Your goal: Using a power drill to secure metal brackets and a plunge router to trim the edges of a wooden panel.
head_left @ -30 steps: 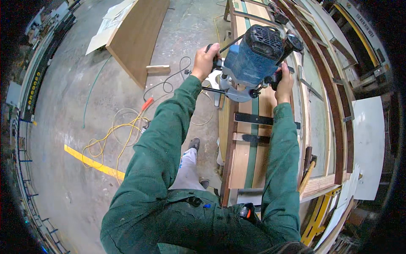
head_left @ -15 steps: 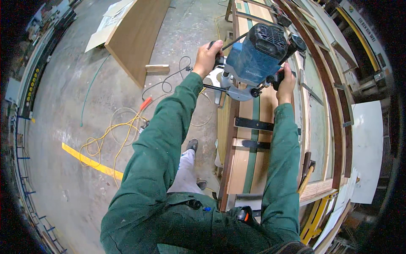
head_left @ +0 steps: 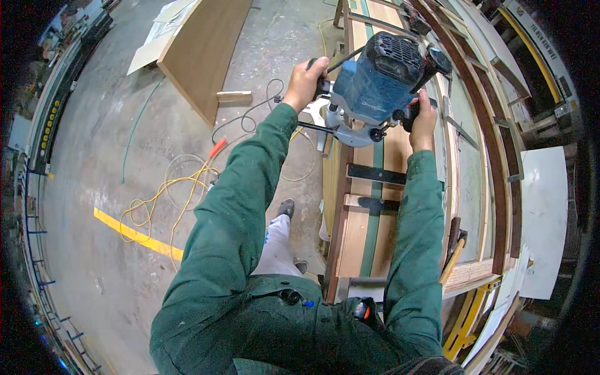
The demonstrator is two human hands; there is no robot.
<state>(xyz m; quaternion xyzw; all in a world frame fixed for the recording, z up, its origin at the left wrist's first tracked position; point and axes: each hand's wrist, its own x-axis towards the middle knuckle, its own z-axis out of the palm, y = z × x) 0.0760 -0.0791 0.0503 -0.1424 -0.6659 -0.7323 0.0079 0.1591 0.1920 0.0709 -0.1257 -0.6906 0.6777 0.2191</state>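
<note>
A blue and black plunge router point(head_left: 370, 87) stands over a long wooden panel point(head_left: 395, 153) that has a green strip along it. My left hand point(head_left: 305, 84) is wrapped round the router's left handle, and my right hand point(head_left: 424, 124) grips the handle on the other side. Thin rods stick out from the router's grey base toward the left. The bit and its contact with the wood are hidden under the body. Nearer to me, dark crossbars point(head_left: 375, 174) lie over the panel.
A hammer point(head_left: 455, 253) rests at the right, beside a long wooden frame point(head_left: 494, 140). On the floor to the left lie a yellow cord point(head_left: 148, 215) and a red connector point(head_left: 217, 147). Farther off, a large brown board point(head_left: 203, 56) stands on edge.
My hands and the router have shifted very slightly farther away and left in view. My grip on both handles is unchanged.
</note>
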